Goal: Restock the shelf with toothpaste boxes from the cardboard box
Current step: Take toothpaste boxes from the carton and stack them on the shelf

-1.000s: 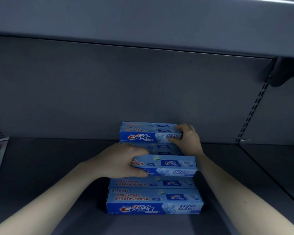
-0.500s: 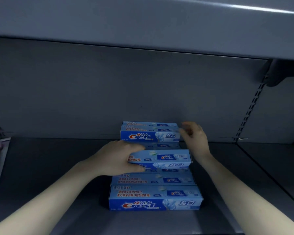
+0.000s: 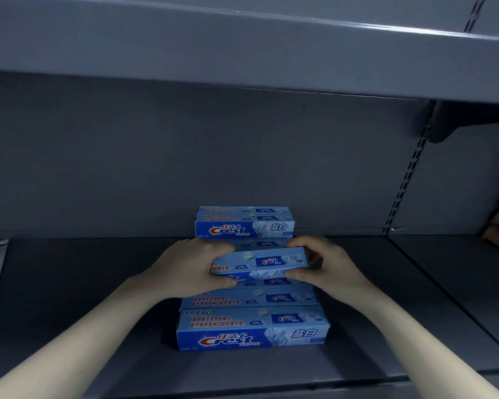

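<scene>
From the head camera I see my left hand [image 3: 190,267] and right hand [image 3: 327,264] gripping a toothpaste box [image 3: 261,263] by its ends, fingers curled round it, above the shelf [image 3: 69,298]. More boxes [image 3: 252,329] lie at 6 o'clock; a stack [image 3: 244,224] stands at 12.

Blue Crest toothpaste boxes on the grey shelf [image 3: 69,283]

One toothpaste box [image 3: 261,262] tilts above the front boxes [image 3: 252,329]; a rear stack [image 3: 245,224] stands behind, near the back panel.

Toothpaste boxes [image 3: 252,329] in a front-to-back row on shelf [image 3: 69,326], one box [image 3: 260,263] above between both hands.
</scene>
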The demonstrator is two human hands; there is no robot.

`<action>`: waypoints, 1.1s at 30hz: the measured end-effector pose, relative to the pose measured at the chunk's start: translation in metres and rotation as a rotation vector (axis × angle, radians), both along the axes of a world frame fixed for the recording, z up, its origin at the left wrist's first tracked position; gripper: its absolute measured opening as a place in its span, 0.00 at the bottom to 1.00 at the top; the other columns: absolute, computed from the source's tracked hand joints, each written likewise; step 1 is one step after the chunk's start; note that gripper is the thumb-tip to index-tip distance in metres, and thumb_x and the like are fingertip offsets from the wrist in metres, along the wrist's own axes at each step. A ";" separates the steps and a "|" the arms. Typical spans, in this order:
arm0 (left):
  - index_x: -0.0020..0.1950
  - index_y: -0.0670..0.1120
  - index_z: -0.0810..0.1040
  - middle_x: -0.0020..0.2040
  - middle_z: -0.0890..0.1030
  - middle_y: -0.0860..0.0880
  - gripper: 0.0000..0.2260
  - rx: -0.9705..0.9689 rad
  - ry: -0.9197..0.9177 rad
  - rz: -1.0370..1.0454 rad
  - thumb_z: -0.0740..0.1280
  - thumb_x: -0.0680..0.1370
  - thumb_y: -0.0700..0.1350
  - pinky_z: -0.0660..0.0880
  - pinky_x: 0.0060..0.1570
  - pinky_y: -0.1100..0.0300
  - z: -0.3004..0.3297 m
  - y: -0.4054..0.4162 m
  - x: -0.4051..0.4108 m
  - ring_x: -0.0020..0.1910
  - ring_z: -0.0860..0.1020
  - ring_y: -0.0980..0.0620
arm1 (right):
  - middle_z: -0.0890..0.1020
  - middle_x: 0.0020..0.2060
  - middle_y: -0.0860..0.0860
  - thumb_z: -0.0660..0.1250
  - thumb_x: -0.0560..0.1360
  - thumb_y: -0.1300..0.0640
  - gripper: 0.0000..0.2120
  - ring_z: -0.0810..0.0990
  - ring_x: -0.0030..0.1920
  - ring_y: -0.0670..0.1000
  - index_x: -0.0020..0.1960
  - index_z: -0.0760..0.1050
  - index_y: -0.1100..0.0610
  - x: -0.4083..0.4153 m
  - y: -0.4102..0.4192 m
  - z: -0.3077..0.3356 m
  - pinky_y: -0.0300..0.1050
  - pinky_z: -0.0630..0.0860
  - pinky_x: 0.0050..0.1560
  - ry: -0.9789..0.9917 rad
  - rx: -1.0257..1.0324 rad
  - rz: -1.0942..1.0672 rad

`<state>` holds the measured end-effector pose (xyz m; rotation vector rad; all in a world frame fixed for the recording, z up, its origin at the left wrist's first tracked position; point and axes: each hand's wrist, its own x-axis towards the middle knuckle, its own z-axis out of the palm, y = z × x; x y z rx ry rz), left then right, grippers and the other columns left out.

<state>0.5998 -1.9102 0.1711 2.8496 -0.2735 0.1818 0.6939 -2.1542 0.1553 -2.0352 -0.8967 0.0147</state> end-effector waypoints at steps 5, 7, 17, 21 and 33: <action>0.58 0.57 0.74 0.51 0.79 0.62 0.17 0.032 -0.060 0.045 0.67 0.72 0.61 0.73 0.45 0.66 -0.004 -0.002 -0.003 0.46 0.77 0.65 | 0.79 0.50 0.43 0.76 0.66 0.58 0.17 0.78 0.48 0.41 0.48 0.75 0.41 0.003 -0.004 -0.008 0.32 0.73 0.47 0.040 0.006 0.000; 0.58 0.58 0.74 0.51 0.79 0.63 0.17 0.004 -0.068 0.073 0.68 0.72 0.61 0.73 0.45 0.68 -0.005 0.000 -0.007 0.46 0.77 0.65 | 0.79 0.50 0.45 0.75 0.67 0.60 0.15 0.78 0.47 0.40 0.49 0.76 0.46 0.002 -0.006 -0.012 0.31 0.73 0.46 0.092 0.041 -0.001; 0.60 0.55 0.78 0.52 0.71 0.57 0.21 -0.239 -0.323 0.277 0.72 0.69 0.58 0.69 0.50 0.62 -0.035 0.015 -0.021 0.53 0.73 0.56 | 0.81 0.53 0.47 0.73 0.70 0.59 0.15 0.80 0.50 0.39 0.54 0.76 0.47 0.009 -0.007 -0.024 0.31 0.75 0.50 0.206 0.144 -0.051; 0.61 0.52 0.79 0.52 0.70 0.52 0.20 -0.208 -0.421 0.339 0.75 0.69 0.49 0.68 0.51 0.59 -0.045 0.009 -0.023 0.53 0.71 0.52 | 0.80 0.55 0.47 0.72 0.70 0.56 0.17 0.79 0.53 0.42 0.57 0.76 0.47 0.011 -0.008 -0.028 0.35 0.76 0.53 0.216 0.131 -0.073; 0.61 0.49 0.77 0.57 0.71 0.51 0.19 -0.269 -0.409 0.373 0.74 0.71 0.46 0.66 0.56 0.63 -0.041 0.005 -0.006 0.57 0.72 0.52 | 0.77 0.44 0.44 0.75 0.68 0.62 0.20 0.76 0.43 0.39 0.55 0.73 0.49 0.015 0.002 -0.023 0.23 0.70 0.41 0.072 0.185 -0.269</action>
